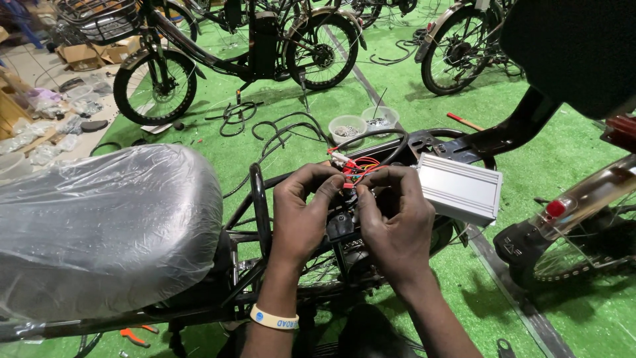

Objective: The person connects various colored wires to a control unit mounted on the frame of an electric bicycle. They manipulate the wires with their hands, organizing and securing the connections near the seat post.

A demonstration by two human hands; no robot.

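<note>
Head view: left hand (301, 215) and right hand (391, 222) pinch red-orange wires (358, 169), apparently running from the silver controller box (458, 189), whose long axis slants down-right

Ribbed, matt silver metal box (458, 189), centre right; glossy clear plastic film over the saddle (99, 225), left; rough green artificial turf (298, 132).

Green artificial-turf floor (570, 152); two small round tubs (363, 124) upper centre, loose black cables (265, 122) beside them, red-handled tool (465, 121) upper right, cardboard boxes (86, 54) upper left.
</note>
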